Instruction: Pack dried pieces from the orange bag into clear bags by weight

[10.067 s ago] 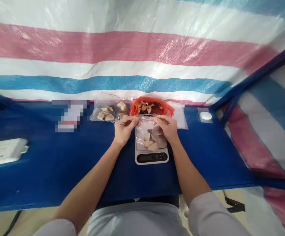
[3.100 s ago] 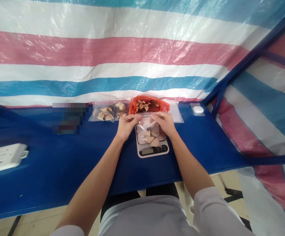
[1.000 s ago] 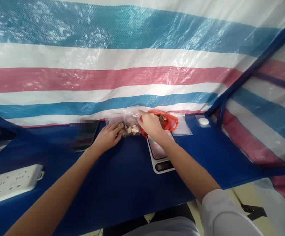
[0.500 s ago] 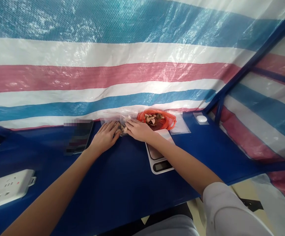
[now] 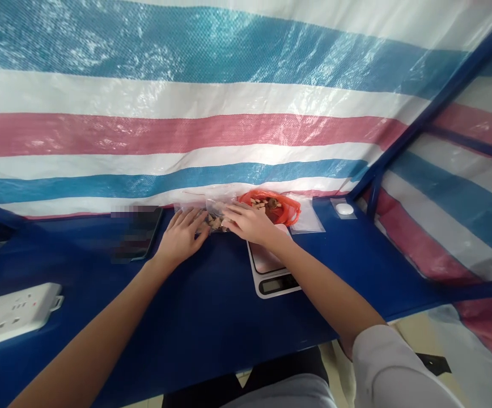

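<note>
My left hand [image 5: 181,235] and my right hand [image 5: 246,222] both lie with fingers stretched flat on a pile of clear plastic bags [image 5: 214,219] holding pale brown pieces, at the back of the blue table [image 5: 203,317]. Right behind my right hand sits an orange bag [image 5: 280,207] with more brown pieces in it. A white digital scale [image 5: 270,273] stands under my right forearm, and its platform is bare.
A dark phone [image 5: 139,232] lies left of my left hand. A white power strip [image 5: 8,309] sits at the far left. Flat clear bags [image 5: 306,218] and a small white round object [image 5: 344,208] lie to the right. A striped tarp wall [image 5: 186,124] closes the back.
The filled bag left the scale and went onto the pile at the back left. Over the last second my right hand came down onto the pile beside my left hand.
</note>
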`<state>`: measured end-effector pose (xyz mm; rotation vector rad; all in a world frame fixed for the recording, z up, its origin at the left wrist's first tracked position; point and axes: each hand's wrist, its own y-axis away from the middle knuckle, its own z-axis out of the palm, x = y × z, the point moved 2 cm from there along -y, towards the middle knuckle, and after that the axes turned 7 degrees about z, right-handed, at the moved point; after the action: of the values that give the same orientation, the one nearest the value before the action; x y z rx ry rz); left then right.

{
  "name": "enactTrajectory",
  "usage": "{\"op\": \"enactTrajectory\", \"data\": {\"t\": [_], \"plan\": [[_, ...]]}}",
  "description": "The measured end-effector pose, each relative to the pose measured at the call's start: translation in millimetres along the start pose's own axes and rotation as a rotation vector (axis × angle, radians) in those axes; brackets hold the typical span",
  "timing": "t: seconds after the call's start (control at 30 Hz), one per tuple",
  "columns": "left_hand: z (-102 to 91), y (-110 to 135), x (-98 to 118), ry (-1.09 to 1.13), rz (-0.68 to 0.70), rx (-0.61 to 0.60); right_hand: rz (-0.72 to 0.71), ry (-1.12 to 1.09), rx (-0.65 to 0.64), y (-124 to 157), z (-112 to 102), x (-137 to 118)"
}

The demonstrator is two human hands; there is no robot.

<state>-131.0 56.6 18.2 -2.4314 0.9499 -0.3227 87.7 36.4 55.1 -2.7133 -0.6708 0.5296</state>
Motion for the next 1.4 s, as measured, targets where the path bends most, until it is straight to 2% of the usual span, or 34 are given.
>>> {"op": "enactTrajectory", "data": {"t": [0.17,0.33,0.43,0.57,0.77,0.9,1.17,1.4], "plan": [[0.3,3,36,-0.003,-0.025,0.053,0.089,-0.057,0.077,37,-29,23],[6.3,10,66,0.032,-0.035,0.025,0.24,-0.104,0.154,84,-51,64],[10.0,16,76,0.033,-0.041,0.008,0.347,-0.104,0.256,113,-56,95],[14.5,22,83,0.037,-0.031,-0.045,0.486,-0.072,0.281,141,-48,129],[23.8,25,84,0.028,-0.067,-0.204,0.433,-0.018,0.144,144,-24,145],[25.4,26,86,0.036,-0.082,-0.254,0.452,-0.013,0.084,142,-15,152],[23.4,28,90,0.004,-0.128,-0.267,0.432,-0.029,0.092,148,-18,152],[23.7,28,92,0.008,-0.15,-0.295,0.47,-0.034,0.094,147,-22,147]]}}
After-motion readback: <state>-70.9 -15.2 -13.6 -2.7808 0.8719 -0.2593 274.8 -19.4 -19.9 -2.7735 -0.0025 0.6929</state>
